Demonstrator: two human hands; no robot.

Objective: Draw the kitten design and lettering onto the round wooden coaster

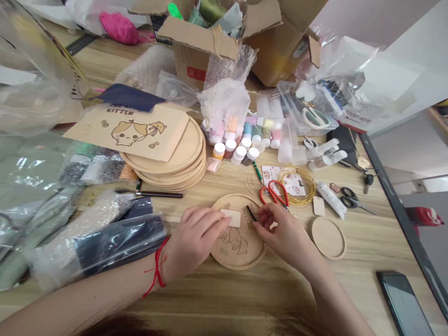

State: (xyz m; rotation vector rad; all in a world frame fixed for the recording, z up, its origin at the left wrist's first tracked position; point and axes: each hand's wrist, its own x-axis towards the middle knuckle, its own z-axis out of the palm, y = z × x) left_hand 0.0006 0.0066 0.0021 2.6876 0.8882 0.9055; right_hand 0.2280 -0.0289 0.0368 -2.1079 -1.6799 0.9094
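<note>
A round wooden tray (pixel 241 254) engraved with a cartoon kitten lies on the table in front of me. My left hand (pixel 196 238) rests on its left rim, fingers curled, and its fingertips hold a small pale rectangular tag (pixel 231 218) over the tray. My right hand (pixel 283 231) is at the tray's right rim and pinches a thin dark stick (pixel 251 213) that tilts up over the wood. A red string bracelet (pixel 158 266) circles my left wrist.
Red-handled scissors (pixel 275 192) and a gold wire coil (pixel 300 185) lie just behind the tray. A small wooden coaster (pixel 328 237), paint jars (pixel 240 151), a stack of wooden trays (pixel 175 163), cardboard boxes (pixel 210 44), plastic bags (pixel 105 238) and a phone (pixel 402 303) surround it.
</note>
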